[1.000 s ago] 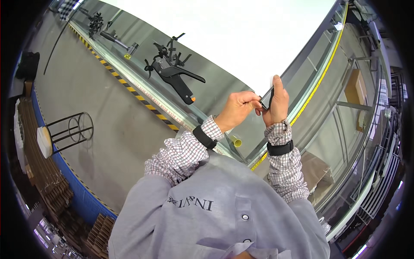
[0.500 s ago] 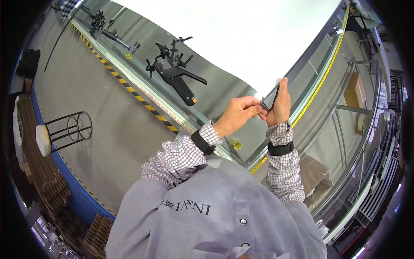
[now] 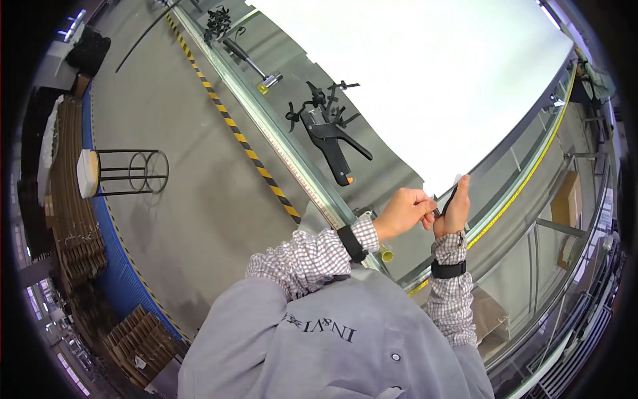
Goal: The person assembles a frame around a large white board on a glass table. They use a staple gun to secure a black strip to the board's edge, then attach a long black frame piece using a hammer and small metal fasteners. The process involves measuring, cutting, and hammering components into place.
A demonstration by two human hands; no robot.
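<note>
My left hand (image 3: 403, 214) is closed, thumb and fingertips pinched at the near corner of a large white sheet (image 3: 432, 86). Right beside it, my right hand (image 3: 456, 211) has its fingers stretched upward along a dark, thin edge piece (image 3: 448, 201) at that corner. The palm faces the left hand; whether it grips the piece is partly hidden. A black spring clamp (image 3: 330, 145) with an orange tip lies on the table left of the sheet, by several small black clips (image 3: 318, 94). Farther off rests a mallet (image 3: 256, 70) with a yellow end.
A measuring scale (image 3: 286, 156) runs along the table's left edge; a yellow tape (image 3: 525, 174) follows the right one. Near my body is a yellow tube end (image 3: 385, 254). A stool (image 3: 89, 173) stands on the floor to the left, beyond black-and-yellow striping (image 3: 249, 151). More black clips (image 3: 218, 23) lie far left.
The view has shifted, so the table and both hands appear lower and farther right. The hands stay together at the sheet's corner, with the left fingers still pinching there.
</note>
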